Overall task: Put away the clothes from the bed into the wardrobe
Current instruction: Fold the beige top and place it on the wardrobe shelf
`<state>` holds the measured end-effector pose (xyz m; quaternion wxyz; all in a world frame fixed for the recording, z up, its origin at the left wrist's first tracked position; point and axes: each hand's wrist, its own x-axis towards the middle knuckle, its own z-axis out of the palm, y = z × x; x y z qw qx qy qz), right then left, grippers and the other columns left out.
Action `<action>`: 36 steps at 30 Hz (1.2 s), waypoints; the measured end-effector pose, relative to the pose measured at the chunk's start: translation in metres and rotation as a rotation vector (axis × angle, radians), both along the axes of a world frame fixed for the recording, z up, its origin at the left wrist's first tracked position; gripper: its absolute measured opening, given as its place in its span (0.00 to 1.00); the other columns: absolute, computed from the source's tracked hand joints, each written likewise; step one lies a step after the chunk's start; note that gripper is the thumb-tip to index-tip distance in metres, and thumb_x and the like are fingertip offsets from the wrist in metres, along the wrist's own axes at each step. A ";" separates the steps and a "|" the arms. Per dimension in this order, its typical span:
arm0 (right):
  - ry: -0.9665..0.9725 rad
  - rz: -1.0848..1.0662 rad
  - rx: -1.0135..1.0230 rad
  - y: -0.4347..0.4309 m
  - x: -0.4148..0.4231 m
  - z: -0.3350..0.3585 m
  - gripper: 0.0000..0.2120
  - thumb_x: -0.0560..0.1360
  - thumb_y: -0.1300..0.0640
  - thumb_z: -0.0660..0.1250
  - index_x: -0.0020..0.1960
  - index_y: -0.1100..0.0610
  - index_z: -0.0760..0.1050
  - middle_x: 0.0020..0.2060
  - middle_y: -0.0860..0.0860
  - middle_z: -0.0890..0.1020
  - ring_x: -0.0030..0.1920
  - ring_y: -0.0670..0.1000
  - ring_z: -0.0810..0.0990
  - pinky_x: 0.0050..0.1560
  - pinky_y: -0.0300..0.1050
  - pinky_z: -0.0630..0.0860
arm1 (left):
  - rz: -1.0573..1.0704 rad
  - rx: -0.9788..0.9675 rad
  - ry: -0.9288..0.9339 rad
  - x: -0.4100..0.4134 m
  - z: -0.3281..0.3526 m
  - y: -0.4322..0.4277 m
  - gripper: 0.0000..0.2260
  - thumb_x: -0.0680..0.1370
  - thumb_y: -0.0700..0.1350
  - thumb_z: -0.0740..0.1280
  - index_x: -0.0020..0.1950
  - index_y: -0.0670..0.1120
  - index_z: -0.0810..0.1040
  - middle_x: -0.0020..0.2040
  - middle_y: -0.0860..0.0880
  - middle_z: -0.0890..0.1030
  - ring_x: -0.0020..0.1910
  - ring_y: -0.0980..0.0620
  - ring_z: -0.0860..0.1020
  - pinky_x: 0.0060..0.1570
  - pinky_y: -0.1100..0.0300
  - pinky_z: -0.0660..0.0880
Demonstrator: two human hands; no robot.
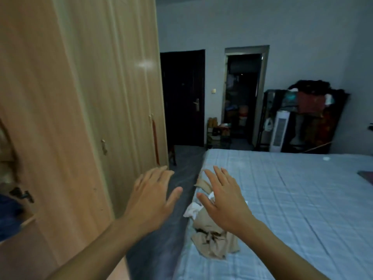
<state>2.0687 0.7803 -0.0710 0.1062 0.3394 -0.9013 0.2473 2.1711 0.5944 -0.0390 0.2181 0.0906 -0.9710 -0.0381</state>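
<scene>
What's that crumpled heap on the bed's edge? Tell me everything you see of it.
The heap of clothes is crumpled fabric: a beige garment with a dark print nearest the camera, a white piece above it, another beige piece beyond. It lies unfolded on the pale blue checked bed, at the edge facing the wardrobe. The open right hand partly hides it; contact cannot be told.

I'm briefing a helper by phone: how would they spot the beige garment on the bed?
Find the pale blue checked bed. Look along its edge nearest the wardrobe. The beige garment lies crumpled there, larger than the small white cloth beside it and bearing dark markings.
</scene>
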 end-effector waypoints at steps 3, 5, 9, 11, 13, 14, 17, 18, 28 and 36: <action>-0.025 -0.066 -0.026 0.030 -0.016 -0.007 0.41 0.72 0.28 0.42 0.79 0.48 0.47 0.80 0.50 0.46 0.79 0.51 0.41 0.76 0.49 0.42 | -0.071 0.013 -0.008 -0.027 -0.007 0.016 0.33 0.76 0.67 0.45 0.73 0.52 0.68 0.75 0.51 0.67 0.74 0.51 0.64 0.73 0.54 0.59; -0.036 -0.112 -0.031 0.044 -0.025 -0.012 0.40 0.74 0.29 0.45 0.80 0.48 0.48 0.80 0.50 0.47 0.79 0.51 0.42 0.76 0.49 0.43 | -0.122 0.028 -0.016 -0.046 -0.011 0.020 0.35 0.74 0.68 0.44 0.73 0.51 0.69 0.75 0.50 0.68 0.73 0.51 0.65 0.73 0.53 0.61; -0.038 -0.195 -0.032 0.065 -0.044 -0.024 0.33 0.80 0.39 0.56 0.79 0.50 0.51 0.80 0.51 0.51 0.79 0.52 0.46 0.77 0.50 0.48 | -0.215 0.085 -0.013 -0.079 -0.027 0.025 0.36 0.73 0.67 0.44 0.71 0.49 0.70 0.72 0.49 0.71 0.72 0.49 0.66 0.70 0.53 0.63; -0.059 -0.227 -0.051 0.070 -0.050 -0.030 0.32 0.80 0.40 0.57 0.79 0.50 0.53 0.79 0.51 0.54 0.79 0.51 0.49 0.76 0.49 0.50 | -0.248 0.117 -0.022 -0.092 -0.044 0.024 0.34 0.73 0.67 0.45 0.67 0.49 0.73 0.68 0.50 0.74 0.68 0.49 0.69 0.66 0.53 0.65; -0.075 -0.243 -0.061 0.071 -0.054 -0.040 0.31 0.80 0.41 0.58 0.79 0.50 0.54 0.79 0.50 0.56 0.79 0.50 0.51 0.76 0.48 0.52 | -0.265 0.150 -0.041 -0.105 -0.065 0.019 0.29 0.74 0.66 0.47 0.61 0.51 0.74 0.61 0.52 0.76 0.62 0.48 0.72 0.59 0.53 0.68; -0.080 -0.244 -0.058 0.070 -0.056 -0.047 0.31 0.80 0.41 0.58 0.78 0.50 0.54 0.78 0.50 0.57 0.78 0.49 0.52 0.76 0.47 0.52 | -0.265 0.163 -0.060 -0.112 -0.075 0.016 0.27 0.74 0.66 0.48 0.60 0.52 0.74 0.58 0.53 0.76 0.60 0.49 0.73 0.57 0.53 0.69; -0.098 -0.231 -0.013 0.068 -0.064 -0.068 0.33 0.79 0.38 0.57 0.78 0.51 0.55 0.78 0.49 0.59 0.78 0.49 0.54 0.76 0.48 0.54 | -0.241 0.214 -0.126 -0.130 -0.101 0.013 0.26 0.75 0.65 0.50 0.62 0.52 0.73 0.60 0.52 0.77 0.60 0.48 0.73 0.56 0.54 0.68; -0.105 -0.230 0.007 0.068 -0.068 -0.075 0.35 0.78 0.35 0.55 0.78 0.51 0.55 0.78 0.50 0.59 0.78 0.49 0.54 0.76 0.47 0.54 | -0.241 0.223 -0.144 -0.135 -0.107 0.014 0.26 0.75 0.65 0.51 0.64 0.51 0.72 0.62 0.51 0.77 0.62 0.48 0.73 0.57 0.53 0.69; -0.208 -0.197 -0.072 0.070 -0.162 -0.148 0.38 0.74 0.33 0.51 0.78 0.53 0.58 0.76 0.49 0.64 0.76 0.49 0.61 0.75 0.47 0.59 | -0.217 0.263 -0.214 -0.218 -0.167 0.027 0.30 0.71 0.67 0.48 0.63 0.51 0.73 0.61 0.51 0.77 0.60 0.48 0.73 0.58 0.51 0.71; -0.346 -0.134 -0.072 0.077 -0.279 -0.220 0.28 0.79 0.47 0.64 0.76 0.53 0.62 0.72 0.50 0.69 0.72 0.51 0.66 0.70 0.43 0.61 | -0.082 0.371 -0.320 -0.296 -0.240 0.041 0.32 0.72 0.67 0.50 0.67 0.50 0.72 0.63 0.50 0.77 0.62 0.49 0.74 0.61 0.50 0.71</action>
